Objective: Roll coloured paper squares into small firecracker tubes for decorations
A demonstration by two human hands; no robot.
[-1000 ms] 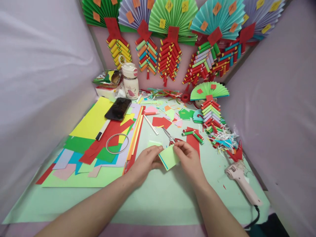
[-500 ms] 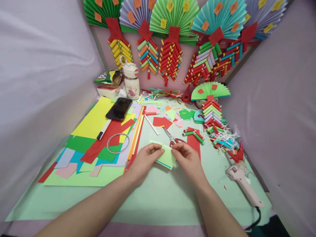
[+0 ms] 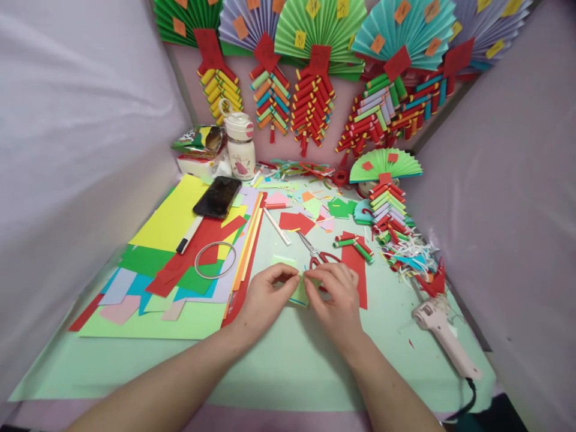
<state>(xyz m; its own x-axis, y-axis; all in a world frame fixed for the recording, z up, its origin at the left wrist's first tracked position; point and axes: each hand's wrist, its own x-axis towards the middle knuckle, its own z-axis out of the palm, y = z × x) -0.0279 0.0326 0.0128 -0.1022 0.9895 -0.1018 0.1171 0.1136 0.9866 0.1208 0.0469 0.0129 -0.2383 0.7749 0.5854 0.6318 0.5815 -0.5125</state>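
In the head view, the fingers of our left hand and our right hand pinch the small green paper between them, over the counter. The paper looks thin, so if our two hands pull unequally, it may crease crookedly or tear. The fingers hide part of it, therefore a slanted edge could escape us. The scissors lie just beyond our right fingers; one careless push may knock them.

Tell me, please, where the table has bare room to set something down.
Bare tabletop lies between the forearms and, save a red fleck, between the right hand and glue gun. Crowded: the left, with paper sheets; the back, with paper scraps.
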